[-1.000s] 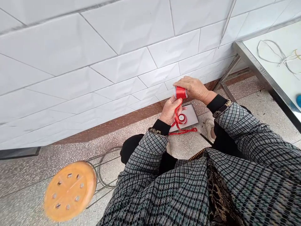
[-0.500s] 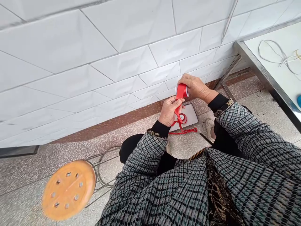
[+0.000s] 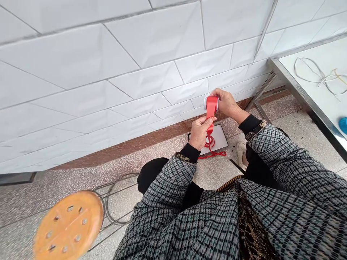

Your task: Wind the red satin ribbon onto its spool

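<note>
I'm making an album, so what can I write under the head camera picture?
Left hand pinches red ribbon; right hand holds its spool.

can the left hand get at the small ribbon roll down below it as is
Probably not without letting go first: the left hand is pinching red ribbon running from the spool in the right hand, and that ribbon seems to dangle in front of the small roll on the white panel.
</note>
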`<state>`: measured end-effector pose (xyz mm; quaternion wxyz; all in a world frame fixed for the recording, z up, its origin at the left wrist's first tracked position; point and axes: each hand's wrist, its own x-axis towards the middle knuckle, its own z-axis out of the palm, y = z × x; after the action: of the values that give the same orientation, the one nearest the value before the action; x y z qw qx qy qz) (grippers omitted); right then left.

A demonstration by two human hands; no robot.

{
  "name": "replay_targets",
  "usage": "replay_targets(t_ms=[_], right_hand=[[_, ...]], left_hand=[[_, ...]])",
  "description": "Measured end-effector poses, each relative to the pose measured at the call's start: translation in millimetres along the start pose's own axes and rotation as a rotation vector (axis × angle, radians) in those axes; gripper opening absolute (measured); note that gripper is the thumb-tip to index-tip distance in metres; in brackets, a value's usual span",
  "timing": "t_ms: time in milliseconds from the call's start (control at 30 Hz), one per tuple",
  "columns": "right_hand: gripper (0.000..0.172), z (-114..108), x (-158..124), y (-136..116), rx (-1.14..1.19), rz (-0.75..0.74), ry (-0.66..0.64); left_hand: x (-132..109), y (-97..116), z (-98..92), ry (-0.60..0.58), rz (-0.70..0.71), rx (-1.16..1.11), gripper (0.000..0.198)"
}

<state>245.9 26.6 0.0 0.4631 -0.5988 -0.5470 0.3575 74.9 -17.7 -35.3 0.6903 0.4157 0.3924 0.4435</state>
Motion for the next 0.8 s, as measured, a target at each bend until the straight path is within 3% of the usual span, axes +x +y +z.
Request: replay_targets(t_ms=[300, 467, 700, 800], right_hand=[[0.020, 2.8, 1.2, -6.1, 0.451, 0.313, -0.032], [0.018, 0.2, -0.5, -10.6, 0.575, 0.394, -0.121], [0.024, -0.2, 0.6, -6.4, 0.675, 0.520, -0.133], [0.022, -0.2, -0.8, -3.5, 0.664, 0.642, -0.268]], left_hand=[[0.1, 4.0, -0.2, -0.076, -0.014, 0.003, 0.037], [2.5, 4.2, 1.2, -0.087, -0.030, 0.023, 0.039], [9.5, -2.0, -4.9, -0.162, -0.017, 0.070, 0.035], [11.6, -2.7, -6.1, -0.191, -0.031, 0.084, 0.036]])
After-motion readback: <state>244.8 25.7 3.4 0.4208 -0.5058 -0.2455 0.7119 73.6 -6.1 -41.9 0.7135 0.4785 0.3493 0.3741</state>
